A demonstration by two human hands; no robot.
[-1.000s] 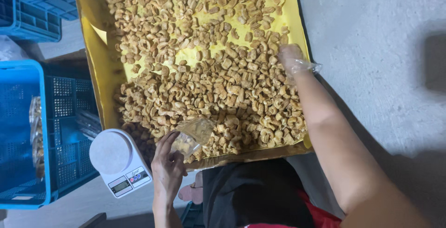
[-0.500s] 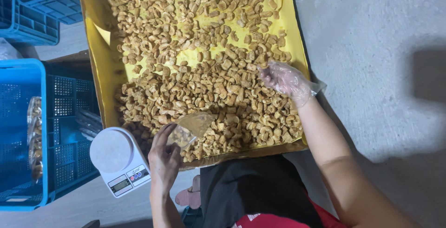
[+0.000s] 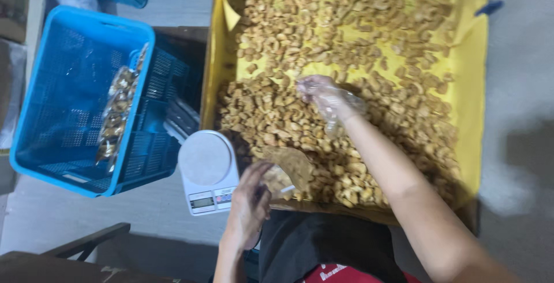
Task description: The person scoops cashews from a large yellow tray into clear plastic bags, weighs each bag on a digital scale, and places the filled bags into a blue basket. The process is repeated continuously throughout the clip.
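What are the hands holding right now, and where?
Left hand grips a small clear bag by its lower edge. Gloved right hand is closed over snacks; its contents can't be told.

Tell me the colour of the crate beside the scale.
Blue, seen in the head view: the crate left of the white scale.

The left hand (image 3: 249,202) rises from the bottom centre of the frame, forearm nearly vertical, wrist straight, fingers curled upward and pinched closed at the tips. The right arm enters from the lower right corner and stretches diagonally toward the middle of the frame. The right hand (image 3: 324,95), in a thin clear glove, is cupped with fingers bent downward.
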